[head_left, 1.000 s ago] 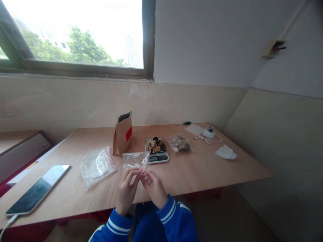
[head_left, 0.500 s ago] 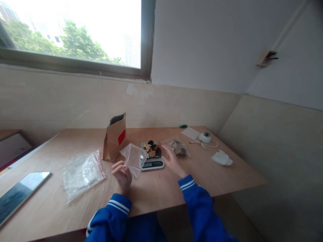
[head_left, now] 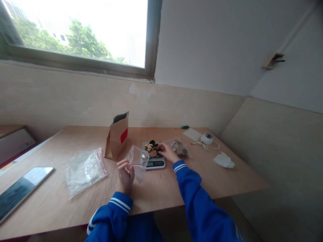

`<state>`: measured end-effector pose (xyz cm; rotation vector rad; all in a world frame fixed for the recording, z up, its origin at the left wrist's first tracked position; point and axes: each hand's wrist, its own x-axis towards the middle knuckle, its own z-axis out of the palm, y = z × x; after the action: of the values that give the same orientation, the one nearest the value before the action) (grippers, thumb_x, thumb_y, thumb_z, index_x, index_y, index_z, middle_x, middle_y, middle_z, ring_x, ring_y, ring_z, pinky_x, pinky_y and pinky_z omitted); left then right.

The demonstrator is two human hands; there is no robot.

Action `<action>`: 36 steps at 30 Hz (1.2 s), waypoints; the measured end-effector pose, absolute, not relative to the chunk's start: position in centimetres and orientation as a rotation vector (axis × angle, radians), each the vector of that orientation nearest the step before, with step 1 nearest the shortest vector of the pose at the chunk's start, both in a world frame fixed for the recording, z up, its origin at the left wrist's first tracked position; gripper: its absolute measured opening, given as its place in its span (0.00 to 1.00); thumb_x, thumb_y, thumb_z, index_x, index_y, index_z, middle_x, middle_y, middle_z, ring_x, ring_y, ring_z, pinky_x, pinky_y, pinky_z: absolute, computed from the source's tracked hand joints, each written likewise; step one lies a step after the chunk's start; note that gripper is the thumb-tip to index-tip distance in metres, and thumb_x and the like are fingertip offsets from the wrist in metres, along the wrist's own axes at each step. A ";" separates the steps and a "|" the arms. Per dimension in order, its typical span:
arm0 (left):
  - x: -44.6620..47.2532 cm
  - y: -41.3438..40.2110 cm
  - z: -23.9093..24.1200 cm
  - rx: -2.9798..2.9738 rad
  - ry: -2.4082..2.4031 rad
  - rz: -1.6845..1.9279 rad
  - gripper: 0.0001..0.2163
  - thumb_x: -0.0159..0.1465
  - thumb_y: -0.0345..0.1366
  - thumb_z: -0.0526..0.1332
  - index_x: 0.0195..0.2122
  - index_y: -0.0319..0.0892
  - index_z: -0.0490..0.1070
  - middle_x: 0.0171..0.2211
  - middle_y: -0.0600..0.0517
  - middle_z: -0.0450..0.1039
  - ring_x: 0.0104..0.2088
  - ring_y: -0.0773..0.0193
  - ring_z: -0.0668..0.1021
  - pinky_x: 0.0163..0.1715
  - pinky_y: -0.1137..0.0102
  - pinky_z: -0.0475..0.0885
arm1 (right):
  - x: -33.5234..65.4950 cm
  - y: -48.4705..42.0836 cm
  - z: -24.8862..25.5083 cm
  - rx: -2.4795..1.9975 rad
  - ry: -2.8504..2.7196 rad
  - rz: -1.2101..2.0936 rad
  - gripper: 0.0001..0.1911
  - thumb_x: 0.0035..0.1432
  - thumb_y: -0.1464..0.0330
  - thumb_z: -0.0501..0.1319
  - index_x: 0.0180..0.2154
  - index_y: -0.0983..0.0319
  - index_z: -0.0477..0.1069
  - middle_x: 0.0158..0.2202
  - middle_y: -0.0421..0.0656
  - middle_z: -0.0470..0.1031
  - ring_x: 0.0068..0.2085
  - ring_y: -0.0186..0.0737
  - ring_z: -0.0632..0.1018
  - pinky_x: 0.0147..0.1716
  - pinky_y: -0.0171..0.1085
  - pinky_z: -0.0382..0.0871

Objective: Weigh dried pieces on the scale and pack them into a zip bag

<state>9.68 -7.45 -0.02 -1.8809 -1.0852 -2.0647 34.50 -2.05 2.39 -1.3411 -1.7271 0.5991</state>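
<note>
My left hand (head_left: 126, 174) is closed in a pinch on a clear zip bag (head_left: 139, 156) with a red seal line. The bag hangs in front of a white kitchen scale (head_left: 158, 165) and covers part of its left side. On the scale's tray lies a pile of dried slices (head_left: 153, 153), some tan and some dark brown. My right hand (head_left: 169, 153) reaches in from the right, its fingers drawn together on the dark pieces at the pile's right edge. Its fingertips are partly lost among the pieces.
A brown paper pouch (head_left: 117, 137) stands open behind the left hand. Clear zip bags (head_left: 85, 171) and a phone (head_left: 22, 190) lie left. Right of the scale are a filled zip bag (head_left: 180, 148), a white camera (head_left: 207, 138), crumpled tissue (head_left: 224, 160) and a green-handled tool (head_left: 185, 127).
My right hand has moved left from beside the scale onto the dried slices, and its fingers have closed in. My left hand keeps hold of the zip bag, which has shifted slightly.
</note>
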 end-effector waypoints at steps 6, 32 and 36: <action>9.7 -7.6 0.1 -1.866 -1.125 -2.057 0.06 0.65 0.40 0.50 0.35 0.44 0.55 0.33 0.52 0.62 0.30 0.66 0.69 0.29 0.68 0.66 | 34.5 -2.3 2.1 -1.386 -1.545 0.581 0.17 0.41 0.73 0.64 0.38 0.62 0.70 0.29 0.38 0.73 0.29 0.35 0.72 0.31 0.36 0.67; 9.2 -7.3 -1.3 -1.929 -1.241 -2.017 0.11 0.64 0.46 0.50 0.35 0.44 0.55 0.35 0.51 0.64 0.31 0.66 0.73 0.28 0.68 0.70 | 23.0 -10.0 11.8 -1.248 -1.770 0.508 0.06 0.52 0.73 0.61 0.34 0.59 0.74 0.32 0.41 0.75 0.33 0.37 0.74 0.37 0.38 0.68; 9.1 -7.2 -1.7 -1.871 -1.306 -2.053 0.12 0.64 0.47 0.50 0.35 0.43 0.55 0.35 0.50 0.64 0.33 0.65 0.74 0.28 0.69 0.69 | 23.7 -11.2 12.2 -1.178 -1.977 0.478 0.08 0.58 0.67 0.59 0.38 0.56 0.76 0.34 0.40 0.77 0.39 0.40 0.74 0.44 0.41 0.63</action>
<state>9.07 -7.18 -1.66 -1.8710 -1.3065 -2.0533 23.68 -11.21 12.17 -1.1783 -1.9773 0.4784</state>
